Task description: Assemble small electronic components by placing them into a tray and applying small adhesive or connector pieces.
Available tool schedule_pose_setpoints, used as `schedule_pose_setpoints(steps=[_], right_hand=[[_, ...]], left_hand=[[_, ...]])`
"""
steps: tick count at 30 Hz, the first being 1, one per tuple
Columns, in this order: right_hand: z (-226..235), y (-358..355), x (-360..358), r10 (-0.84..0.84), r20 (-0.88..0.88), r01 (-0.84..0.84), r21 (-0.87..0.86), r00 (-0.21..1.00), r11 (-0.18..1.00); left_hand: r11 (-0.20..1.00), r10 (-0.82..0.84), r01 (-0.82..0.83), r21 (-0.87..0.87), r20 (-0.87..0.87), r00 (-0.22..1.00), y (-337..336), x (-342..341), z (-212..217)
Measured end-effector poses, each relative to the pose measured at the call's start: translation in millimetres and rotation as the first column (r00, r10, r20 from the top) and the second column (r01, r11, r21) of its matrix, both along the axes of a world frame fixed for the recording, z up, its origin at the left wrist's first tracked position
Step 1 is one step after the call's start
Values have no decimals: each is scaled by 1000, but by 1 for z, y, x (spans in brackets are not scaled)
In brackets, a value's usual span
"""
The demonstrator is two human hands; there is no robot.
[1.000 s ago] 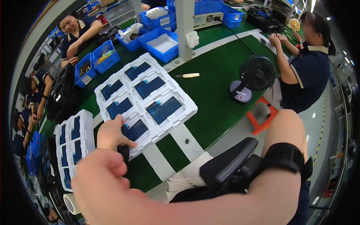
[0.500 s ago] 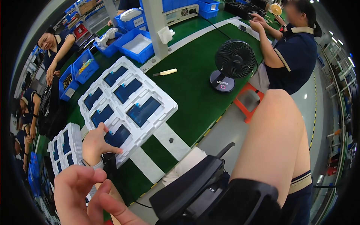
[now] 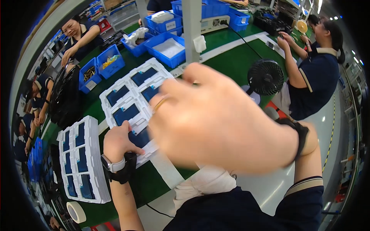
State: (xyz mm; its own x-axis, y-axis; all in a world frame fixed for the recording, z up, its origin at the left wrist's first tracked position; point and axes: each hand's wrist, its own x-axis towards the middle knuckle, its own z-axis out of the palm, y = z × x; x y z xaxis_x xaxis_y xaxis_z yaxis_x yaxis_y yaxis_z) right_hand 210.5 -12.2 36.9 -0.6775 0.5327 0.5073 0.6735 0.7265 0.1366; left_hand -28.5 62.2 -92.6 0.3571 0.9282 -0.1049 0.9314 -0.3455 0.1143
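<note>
My left hand (image 3: 117, 141), with a watch and black strap at the wrist, rests palm down on the near edge of the white moulded plastic tray (image 3: 133, 101) of dark blue rectangular parts; whether its fingers clasp anything I cannot tell. That tray lies on the green bench mat (image 3: 235, 61), its near corner by a white stripe. My right hand (image 3: 216, 123) hangs blurred close before the camera, fingers loosely spread, holding nothing I can make out. Left of my wrist stands a stack of similar white trays (image 3: 83, 159), a narrow green gap between. Beyond the right hand, a small black desk fan (image 3: 265, 77) stands on open mat.
</note>
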Motion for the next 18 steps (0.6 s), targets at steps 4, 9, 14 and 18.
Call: schedule_pose_setpoints(steps=[4,9,14,18], right_hand=[[-17,28,26,-85,137,69,117,987,991],[-21,35,33,-87,109,81,54,990,995],[-25,33,32,-22,18,24,-95,1000,995],[-26,32,30,3,-30,-6,-102,1000,995]], left_hand=[[998,52,-54,-38,-51,997,-3,9,14],[998,51,-53,-26,-58,997,-2,9,13],[998,54,-56,-37,-59,997,-2,8,11],[999,36,-37,-4,-63,997,-2,7,9]])
